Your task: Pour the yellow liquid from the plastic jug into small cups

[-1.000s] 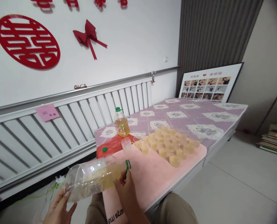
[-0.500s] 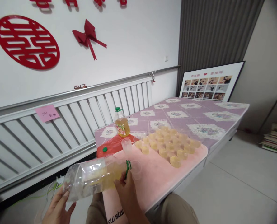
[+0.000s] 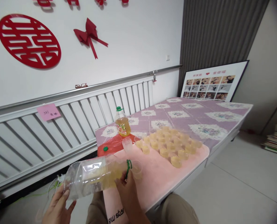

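Note:
A large clear plastic bottle [image 3: 89, 177] lies tilted nearly level in front of me, yellowish liquid gathered toward its green-ringed neck. My left hand [image 3: 60, 205] supports the base end, fingers curled against the plastic. Around the neck end, my right hand [image 3: 126, 189] is closed, its fingers pressed by the green ring. Just beyond the mouth stands a clear plastic cup [image 3: 137, 168] with a little yellowish liquid low in it. A stack of clear cups [image 3: 127, 145] stands behind the bottle. Many cups of yellow liquid [image 3: 164, 152] stand in rows to the right.
A second bottle [image 3: 123, 126] with a green cap stands at the back on a red plastic bag [image 3: 115, 142]. A loose green cap [image 3: 105, 149] rests on that bag. The pink mat [image 3: 157, 180] covers the near table end; a white radiator [image 3: 77, 121] runs along the wall.
Yellowish liquid now shows in the cup under the bottle's mouth, which looked clear before. Both hands keep their hold, and the view has shifted slightly.

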Tool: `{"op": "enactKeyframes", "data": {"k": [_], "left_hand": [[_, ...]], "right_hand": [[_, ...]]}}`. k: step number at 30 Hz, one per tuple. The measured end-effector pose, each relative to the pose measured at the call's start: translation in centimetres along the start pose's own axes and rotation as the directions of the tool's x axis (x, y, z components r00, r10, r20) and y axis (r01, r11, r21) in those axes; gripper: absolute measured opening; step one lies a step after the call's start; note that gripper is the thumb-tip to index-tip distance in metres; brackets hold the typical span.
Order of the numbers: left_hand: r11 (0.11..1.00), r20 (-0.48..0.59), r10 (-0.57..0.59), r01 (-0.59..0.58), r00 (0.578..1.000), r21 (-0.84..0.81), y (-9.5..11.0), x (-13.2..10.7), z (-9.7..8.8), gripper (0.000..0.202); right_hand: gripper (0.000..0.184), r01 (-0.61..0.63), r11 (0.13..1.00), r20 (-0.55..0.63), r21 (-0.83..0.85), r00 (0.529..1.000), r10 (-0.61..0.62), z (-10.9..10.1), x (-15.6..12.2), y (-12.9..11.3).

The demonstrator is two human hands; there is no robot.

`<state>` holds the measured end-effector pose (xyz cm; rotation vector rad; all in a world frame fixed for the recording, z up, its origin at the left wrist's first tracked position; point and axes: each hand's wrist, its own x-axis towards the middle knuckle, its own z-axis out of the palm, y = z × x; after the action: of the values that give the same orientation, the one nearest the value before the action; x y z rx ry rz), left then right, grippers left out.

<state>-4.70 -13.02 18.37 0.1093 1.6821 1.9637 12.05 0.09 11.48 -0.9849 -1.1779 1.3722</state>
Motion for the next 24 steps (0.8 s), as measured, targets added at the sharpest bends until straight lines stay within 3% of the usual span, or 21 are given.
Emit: {"op": "enactKeyframes", "data": {"k": [10,16,24], "left_hand": [[0.999,-0.060,-0.021,0.018,0.998,-0.050,0.6,-0.7,0.9,0.056],[0.997,-0.038,-0.034,0.031,0.999,-0.066,0.0,-0.2,0.2,0.051],[0.990,-0.017,-0.081,0.079,0.997,-0.113,-1.7,0.6,-0.4,0.037]], "right_hand": [[0.020,-0.028,1.000,-0.021,0.012,0.999,0.028,0.1,0.0,0.2],[0.019,0.000,1.000,-0.005,0.019,1.000,0.000,0.1,0.2,0.0],[0.024,0.066,0.991,0.099,-0.120,0.994,-0.055,-0.5,1.0,-3.5]]}}
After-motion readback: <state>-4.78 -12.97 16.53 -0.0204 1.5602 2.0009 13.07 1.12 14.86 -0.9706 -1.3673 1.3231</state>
